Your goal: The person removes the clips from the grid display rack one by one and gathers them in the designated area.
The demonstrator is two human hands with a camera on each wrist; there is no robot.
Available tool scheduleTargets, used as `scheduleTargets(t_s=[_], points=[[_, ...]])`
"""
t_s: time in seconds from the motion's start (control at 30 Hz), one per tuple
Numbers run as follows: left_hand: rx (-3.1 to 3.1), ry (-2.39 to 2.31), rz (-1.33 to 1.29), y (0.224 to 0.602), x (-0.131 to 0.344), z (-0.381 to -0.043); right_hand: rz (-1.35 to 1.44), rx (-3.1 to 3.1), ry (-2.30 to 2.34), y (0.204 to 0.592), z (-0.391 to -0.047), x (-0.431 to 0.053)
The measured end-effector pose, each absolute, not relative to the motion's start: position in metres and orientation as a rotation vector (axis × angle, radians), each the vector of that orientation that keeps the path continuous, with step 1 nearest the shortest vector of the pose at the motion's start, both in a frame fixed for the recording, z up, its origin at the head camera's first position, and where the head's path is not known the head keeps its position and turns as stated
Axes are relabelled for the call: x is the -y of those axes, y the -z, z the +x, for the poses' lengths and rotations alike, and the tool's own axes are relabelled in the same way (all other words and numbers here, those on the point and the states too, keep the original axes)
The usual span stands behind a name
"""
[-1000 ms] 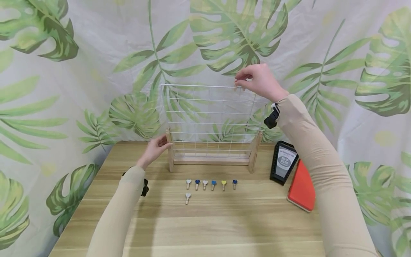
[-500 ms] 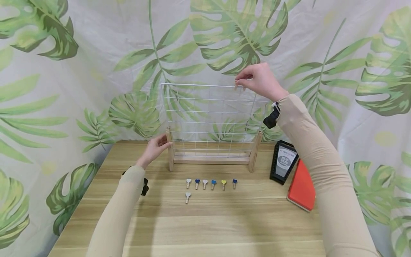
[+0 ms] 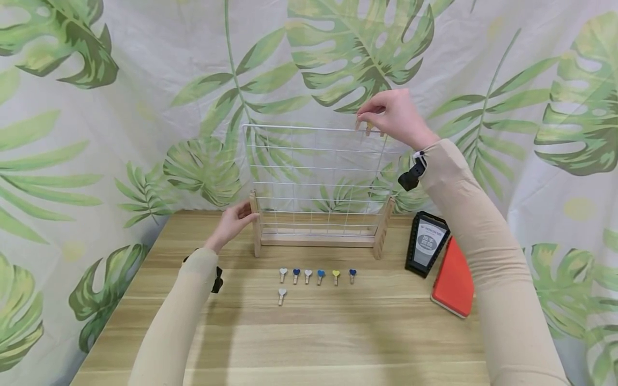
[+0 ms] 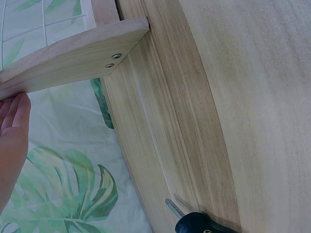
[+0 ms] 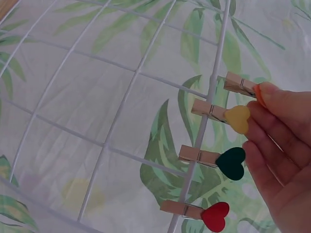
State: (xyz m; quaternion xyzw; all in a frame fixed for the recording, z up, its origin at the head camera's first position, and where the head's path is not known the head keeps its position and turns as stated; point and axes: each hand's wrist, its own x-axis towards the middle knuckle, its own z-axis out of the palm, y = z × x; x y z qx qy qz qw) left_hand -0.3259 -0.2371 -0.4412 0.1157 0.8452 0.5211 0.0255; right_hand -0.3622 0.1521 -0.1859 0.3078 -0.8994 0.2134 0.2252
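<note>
A white cloth (image 3: pixel 145 91) printed with large green leaves (image 3: pixel 379 72) and faint yellow spots (image 3: pixel 72 253) hangs behind the worktop's (image 3: pixel 309 343) back edge and fills the view beyond its left and right edges. Creases run through the cloth, with a shiny patch toward the upper middle. The worktop is pale wood with lighter and darker grain bands. Light is soft, leaving blurred shadows (image 3: pixel 224 327) toward the front edge.

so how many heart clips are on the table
7: six heart clips in a row before the rack, a lone clip below that row's left end. Sleeves may hide others.
</note>
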Motion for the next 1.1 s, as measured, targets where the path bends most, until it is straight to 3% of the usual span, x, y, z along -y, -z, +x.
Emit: scheduleTargets(t_s=[0.3,0.6,1.1], points=[[-2.611,-1.627,0.341,0.472,0.247,-0.347,0.839,2.443,-0.664,0.191,-0.344,-0.156],[-2.636,-1.645,0.371,0.475,0.248,-0.351,1.019,2.267,-0.642,0.216,-0.32,-0.154],[-2.635,-1.64,0.372,0.474,0.249,-0.351,1.225,2.402,-0.802,0.339,-0.292,-0.134]])
